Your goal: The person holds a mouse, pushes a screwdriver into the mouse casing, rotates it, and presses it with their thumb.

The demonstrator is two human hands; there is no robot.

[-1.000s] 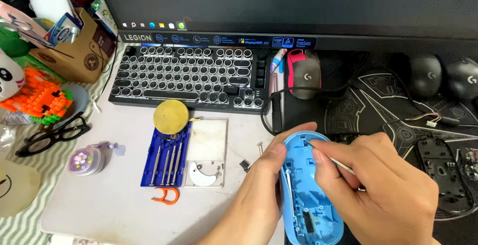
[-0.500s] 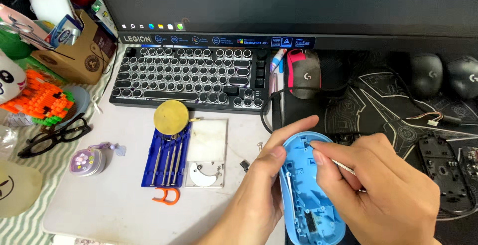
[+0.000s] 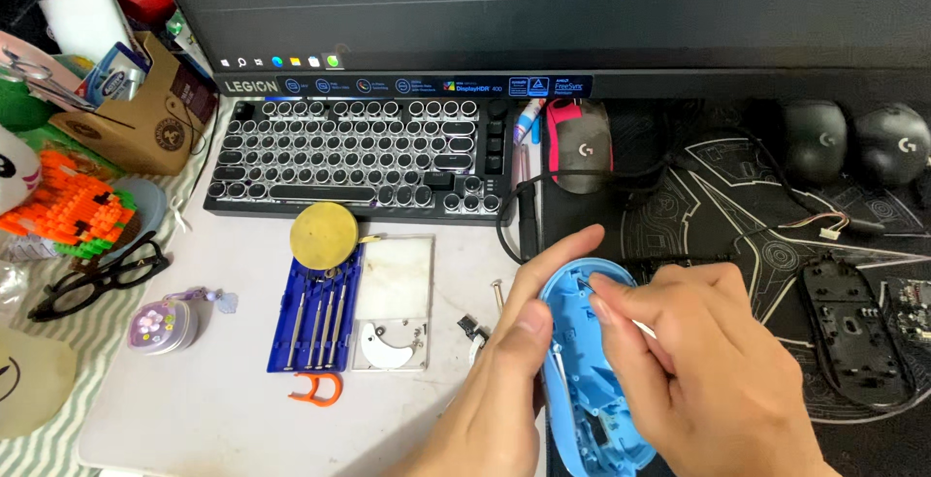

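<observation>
While the right hand [image 3: 708,361] covers much of it, a blue plastic mouse shell [image 3: 582,380] sits at lower centre of the frame, hollow side up, its bottom cut off. The left hand [image 3: 504,380] grips its edge. Right fingertips pinch a thin, mostly hidden tool. Round-keyed keyboard [image 3: 359,152] on white worktop [image 3: 194,409].

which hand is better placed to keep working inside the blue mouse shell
Right. The right hand already has its fingertips in the upper part of the blue mouse shell, pinching a thin tool. The left hand grips the shell's edge, steadying it.
</observation>
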